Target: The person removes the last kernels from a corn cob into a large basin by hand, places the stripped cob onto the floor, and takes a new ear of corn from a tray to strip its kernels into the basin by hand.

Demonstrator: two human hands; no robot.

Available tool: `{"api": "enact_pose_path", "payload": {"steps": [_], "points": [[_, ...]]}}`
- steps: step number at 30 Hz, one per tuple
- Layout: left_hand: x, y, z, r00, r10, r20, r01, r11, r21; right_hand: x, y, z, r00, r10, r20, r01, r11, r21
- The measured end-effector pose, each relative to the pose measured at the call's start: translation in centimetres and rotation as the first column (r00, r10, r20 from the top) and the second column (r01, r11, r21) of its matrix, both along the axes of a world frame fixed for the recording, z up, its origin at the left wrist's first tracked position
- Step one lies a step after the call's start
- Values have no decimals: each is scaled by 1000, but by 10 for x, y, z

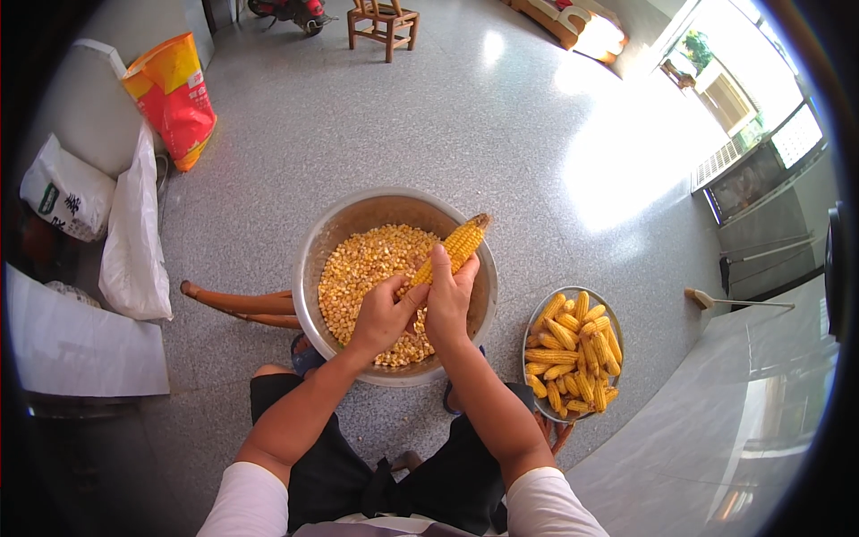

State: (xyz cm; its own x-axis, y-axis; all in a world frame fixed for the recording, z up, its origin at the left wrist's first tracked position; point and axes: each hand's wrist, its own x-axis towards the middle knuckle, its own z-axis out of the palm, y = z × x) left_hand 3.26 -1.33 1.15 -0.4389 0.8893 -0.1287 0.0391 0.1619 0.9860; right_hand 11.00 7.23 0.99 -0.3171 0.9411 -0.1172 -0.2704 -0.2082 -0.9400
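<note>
Between my two hands is a yellow ear of dried corn (460, 246), tilted with its brown tip pointing up and to the right. My right hand (449, 295) wraps around its lower half, thumb laid along the kernels. At the near end, my left hand (388, 310) presses its thumb and fingers against the ear; the fingertips are partly hidden. Below both hands stands a wide metal basin (307, 268), its bottom covered by a layer of loose corn kernels (366, 268). To the right, a round metal tray (527, 322) holds a heap of whole corn ears (560, 332).
Curved wooden legs (248, 305) jut out left of the basin. A red-and-yellow sack (176, 101) and white bags (134, 228) lean along the left wall. Farther off are a wooden chair (384, 30) and a red scooter (295, 12). A brush (701, 299) lies at right.
</note>
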Motion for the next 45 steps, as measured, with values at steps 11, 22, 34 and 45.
{"api": "enact_pose_path", "payload": {"steps": [11, 22, 34, 45], "points": [[-3, -3, -7, 982, 29, 187, -30, 1000, 6, -1, 3, 5, 1000, 13, 19, -12, 997, -73], [-3, -3, -1, 969, -133, 208, 123, 991, 59, 4, 17, 0, 980, 85, -182, -125, 967, -221], [0, -3, 3, 885, -54, 462, -1, 993, 119, 2, 12, 7, 995, 62, -73, -69, 992, -107], [-1, -2, 3, 952, -42, 302, 36, 999, 25, 1, 1, 9, 995, 94, -42, -93, 996, 11]]}}
